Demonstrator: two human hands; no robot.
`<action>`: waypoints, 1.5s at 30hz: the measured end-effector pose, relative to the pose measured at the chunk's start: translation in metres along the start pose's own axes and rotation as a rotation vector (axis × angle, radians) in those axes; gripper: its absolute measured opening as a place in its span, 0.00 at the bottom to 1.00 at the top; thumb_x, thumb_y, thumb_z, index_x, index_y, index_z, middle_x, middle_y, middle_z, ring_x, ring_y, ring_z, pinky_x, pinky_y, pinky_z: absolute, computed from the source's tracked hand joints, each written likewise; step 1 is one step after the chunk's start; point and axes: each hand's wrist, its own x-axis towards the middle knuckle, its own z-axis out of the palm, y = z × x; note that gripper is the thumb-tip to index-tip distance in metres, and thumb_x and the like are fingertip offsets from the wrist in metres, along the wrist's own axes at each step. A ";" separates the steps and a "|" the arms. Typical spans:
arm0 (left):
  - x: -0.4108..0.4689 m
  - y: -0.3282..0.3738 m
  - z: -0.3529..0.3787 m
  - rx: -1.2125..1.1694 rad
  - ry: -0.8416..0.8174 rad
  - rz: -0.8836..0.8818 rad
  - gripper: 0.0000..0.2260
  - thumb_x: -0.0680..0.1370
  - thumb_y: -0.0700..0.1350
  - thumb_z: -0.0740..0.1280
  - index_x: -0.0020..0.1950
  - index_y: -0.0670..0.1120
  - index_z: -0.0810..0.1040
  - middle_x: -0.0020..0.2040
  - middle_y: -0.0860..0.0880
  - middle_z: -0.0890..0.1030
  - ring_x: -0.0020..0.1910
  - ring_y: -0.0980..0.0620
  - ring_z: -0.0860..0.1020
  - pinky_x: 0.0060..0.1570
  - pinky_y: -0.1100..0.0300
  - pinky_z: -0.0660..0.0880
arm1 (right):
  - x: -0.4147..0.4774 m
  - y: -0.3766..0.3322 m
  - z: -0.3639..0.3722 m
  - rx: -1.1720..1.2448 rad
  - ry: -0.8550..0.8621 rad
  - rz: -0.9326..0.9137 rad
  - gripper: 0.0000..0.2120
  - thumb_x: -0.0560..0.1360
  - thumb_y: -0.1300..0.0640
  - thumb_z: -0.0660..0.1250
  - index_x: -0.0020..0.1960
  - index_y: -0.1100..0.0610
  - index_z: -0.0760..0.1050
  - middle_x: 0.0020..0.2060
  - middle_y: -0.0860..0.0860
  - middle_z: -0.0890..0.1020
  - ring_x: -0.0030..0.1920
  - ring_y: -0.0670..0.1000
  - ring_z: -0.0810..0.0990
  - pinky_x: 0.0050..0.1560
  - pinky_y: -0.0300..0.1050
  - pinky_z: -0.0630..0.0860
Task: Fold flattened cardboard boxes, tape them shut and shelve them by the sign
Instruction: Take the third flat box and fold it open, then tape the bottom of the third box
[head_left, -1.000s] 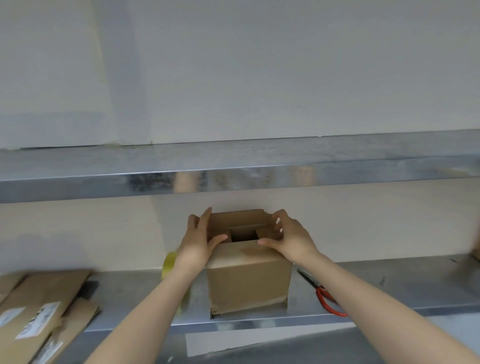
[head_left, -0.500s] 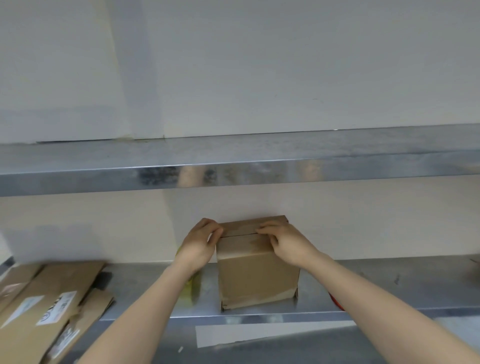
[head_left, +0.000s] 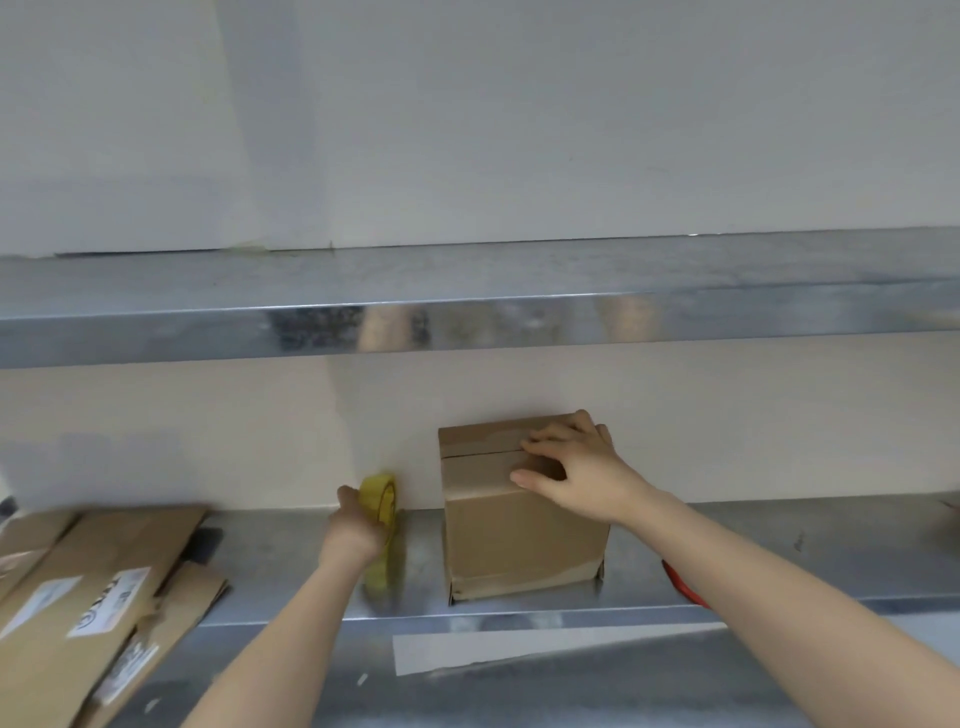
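A small brown cardboard box (head_left: 519, 540) stands upright on the steel worktop (head_left: 291, 577), close to the back wall, with its top flaps folded down. My right hand (head_left: 571, 467) lies over the right part of the box top, fingers spread across the flap seam and thumb on the front edge. To the left of the box, my left hand (head_left: 356, 530) grips a yellow roll of tape (head_left: 382, 496), which stands on edge on the worktop.
Flattened cardboard boxes (head_left: 88, 587) with white labels lie stacked at the left of the worktop. Part of a red scissors handle (head_left: 680, 582) shows behind my right forearm. A steel shelf (head_left: 467, 296) runs overhead across the wall. A white paper strip (head_left: 519, 649) is on the worktop's front face.
My left hand left the box top and moved left to grasp the yellow tape roll. The flaps, open a second ago, are now folded down under my right hand.
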 end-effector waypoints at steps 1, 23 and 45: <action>0.001 0.001 -0.001 -0.009 0.040 0.014 0.16 0.79 0.44 0.63 0.61 0.38 0.64 0.57 0.33 0.77 0.55 0.35 0.77 0.48 0.51 0.72 | 0.000 0.000 0.001 -0.028 0.007 -0.005 0.28 0.78 0.37 0.57 0.72 0.51 0.69 0.70 0.44 0.69 0.68 0.49 0.57 0.62 0.41 0.51; -0.092 0.112 -0.048 -1.185 -0.388 0.134 0.15 0.81 0.32 0.56 0.66 0.43 0.70 0.51 0.38 0.78 0.39 0.41 0.79 0.31 0.56 0.81 | -0.005 -0.033 -0.032 0.644 -0.135 0.317 0.33 0.69 0.23 0.54 0.59 0.46 0.76 0.56 0.49 0.77 0.57 0.49 0.75 0.57 0.43 0.69; -0.123 0.124 -0.070 -1.180 -0.383 0.357 0.09 0.80 0.41 0.59 0.54 0.46 0.79 0.50 0.44 0.79 0.50 0.51 0.78 0.55 0.35 0.74 | -0.025 -0.049 -0.046 1.119 -0.001 0.140 0.12 0.77 0.45 0.65 0.50 0.54 0.77 0.46 0.50 0.84 0.50 0.50 0.83 0.51 0.47 0.78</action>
